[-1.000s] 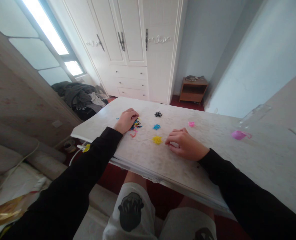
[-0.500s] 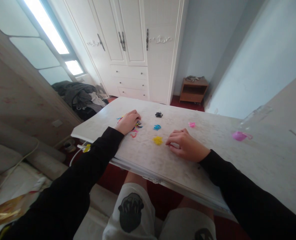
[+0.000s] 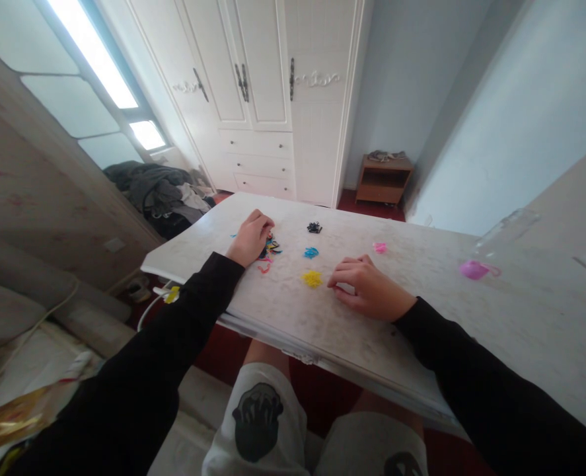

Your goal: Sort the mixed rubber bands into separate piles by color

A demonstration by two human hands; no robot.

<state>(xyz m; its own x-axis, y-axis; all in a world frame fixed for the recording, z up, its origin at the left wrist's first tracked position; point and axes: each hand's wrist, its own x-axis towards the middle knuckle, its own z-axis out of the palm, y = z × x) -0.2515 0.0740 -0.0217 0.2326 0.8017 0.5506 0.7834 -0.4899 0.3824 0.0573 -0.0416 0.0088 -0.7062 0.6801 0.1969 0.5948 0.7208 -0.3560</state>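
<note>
My left hand point(image 3: 252, 238) is over a mixed heap of small coloured bands point(image 3: 271, 247), thumb and fingers drawn together. Its fingertips are partly hidden, so what lies between them, if anything, cannot be made out. A few pinkish-red bands point(image 3: 263, 268) lie just in front of the heap. My right hand point(image 3: 372, 287) rests on the tabletop, loosely curled, with a gap between thumb and forefinger and nothing visible in it. Close to its fingertips is a yellow pile point(image 3: 312, 279). Beyond that are a blue pile point(image 3: 311, 252) and a black pile point(image 3: 314, 227); a small pink pile point(image 3: 380, 248) sits behind my right hand.
The pale table point(image 3: 293, 307) spans the view in front of my knees. On its right lies a clear bottle-like object point(image 3: 503, 233) beside a purple-pink piece with a loop point(image 3: 474, 269). A white wardrobe point(image 3: 317, 145), a wooden nightstand point(image 3: 382, 182) and piled clothes point(image 3: 156, 192) stand behind.
My left hand has lifted slightly and shifted a little up and left, uncovering more of the mixed heap. My right hand has stayed where it was.
</note>
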